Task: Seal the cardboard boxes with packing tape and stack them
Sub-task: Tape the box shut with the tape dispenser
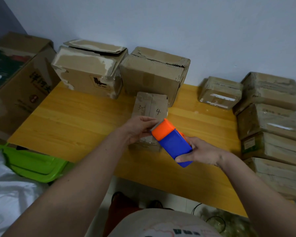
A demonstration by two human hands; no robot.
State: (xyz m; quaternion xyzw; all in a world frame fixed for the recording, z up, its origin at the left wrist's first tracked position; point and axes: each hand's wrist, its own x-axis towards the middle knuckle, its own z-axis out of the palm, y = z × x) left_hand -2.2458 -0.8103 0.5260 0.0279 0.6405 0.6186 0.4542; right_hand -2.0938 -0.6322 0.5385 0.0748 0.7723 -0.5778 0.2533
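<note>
A small cardboard box (150,106) with a "4" written on its top lies in the middle of the yellow wooden table (75,120). Above its near end my right hand (200,151) grips a blue and orange tape dispenser (173,142), orange toothed end pointing at the box. My left hand (138,127) is at that orange end, thumb and fingers pinching at the tape edge by the teeth. The box's near part is hidden behind my hands.
Two larger worn boxes (91,71) (154,74) stand against the wall behind. A tape-wrapped small box (219,93) and a stack of sealed boxes (272,127) fill the right side. A big printed carton (19,86) stands left; green plastic lids (32,165) lie below the table edge.
</note>
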